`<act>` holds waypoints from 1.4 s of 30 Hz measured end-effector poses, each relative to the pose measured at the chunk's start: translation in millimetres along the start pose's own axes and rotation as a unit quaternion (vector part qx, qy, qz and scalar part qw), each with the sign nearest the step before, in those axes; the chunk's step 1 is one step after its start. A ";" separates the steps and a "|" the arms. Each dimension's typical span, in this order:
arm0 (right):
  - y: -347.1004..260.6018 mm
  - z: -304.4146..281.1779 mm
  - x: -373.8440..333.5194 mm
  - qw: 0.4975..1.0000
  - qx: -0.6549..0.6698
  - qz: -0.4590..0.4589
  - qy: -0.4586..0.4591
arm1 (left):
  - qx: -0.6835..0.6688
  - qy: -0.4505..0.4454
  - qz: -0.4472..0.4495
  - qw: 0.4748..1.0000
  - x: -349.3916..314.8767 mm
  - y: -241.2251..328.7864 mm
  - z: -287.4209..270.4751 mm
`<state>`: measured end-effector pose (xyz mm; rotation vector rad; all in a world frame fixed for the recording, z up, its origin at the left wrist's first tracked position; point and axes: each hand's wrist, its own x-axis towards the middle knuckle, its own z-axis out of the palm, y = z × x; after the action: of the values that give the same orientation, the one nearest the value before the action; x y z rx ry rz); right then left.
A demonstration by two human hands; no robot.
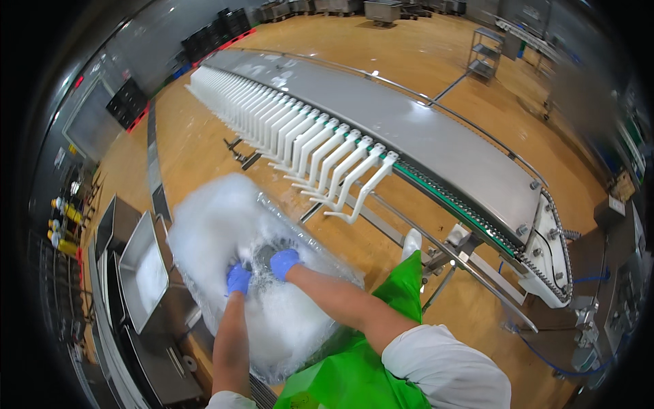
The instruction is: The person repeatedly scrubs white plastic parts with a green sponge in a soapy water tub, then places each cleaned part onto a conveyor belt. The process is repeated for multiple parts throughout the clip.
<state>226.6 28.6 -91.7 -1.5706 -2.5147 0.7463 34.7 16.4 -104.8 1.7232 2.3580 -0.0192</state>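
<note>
A large tub lined with clear plastic (272, 203) stands in front of me, heaped with white foam (204, 225). Both my hands wear blue gloves and reach into the suds near its middle. My left hand (238, 279) is closed, its fingertips sunk in the foam. Just to its right, my right hand (283, 264) is curled and also partly covered. Between and beyond them shows a dark grey patch (262, 255), either wet surface or a submerged thing; I cannot tell which. Whatever my fingers hold is hidden.
Beyond the tub runs a steel conveyor (436, 129) with a row of white hooked arms (327, 160) along its near edge. At left stands a metal bin (144, 273) with white contents. A green apron (354, 375) covers my front. Wet tan floor (409, 41) surrounds the conveyor.
</note>
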 end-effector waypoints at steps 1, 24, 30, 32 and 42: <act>-8.1 -7.2 -8.3 1.000 -0.021 -0.011 -0.016 | 0.002 -0.034 -0.018 0.999 -1.4 -18.7 25.5; 23.0 -5.4 19.5 0.997 -0.055 0.001 0.044 | -0.317 0.098 0.111 0.937 -64.2 17.6 -87.2; -4.6 -42.1 8.4 0.997 0.051 -0.053 -0.008 | -0.196 -0.059 0.214 0.955 -17.3 -24.5 22.1; 13.8 -51.7 21.1 0.985 0.114 -0.020 0.126 | -0.438 -0.140 0.136 0.878 -20.5 16.0 -13.1; -41.9 -81.7 -4.2 0.768 0.638 -0.021 -0.052 | -0.387 0.037 0.219 0.895 -75.7 44.0 -83.4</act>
<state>220.2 39.3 -0.6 -0.8856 -1.2834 1.9355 83.9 -29.3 -4.2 1.7482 1.5852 0.9316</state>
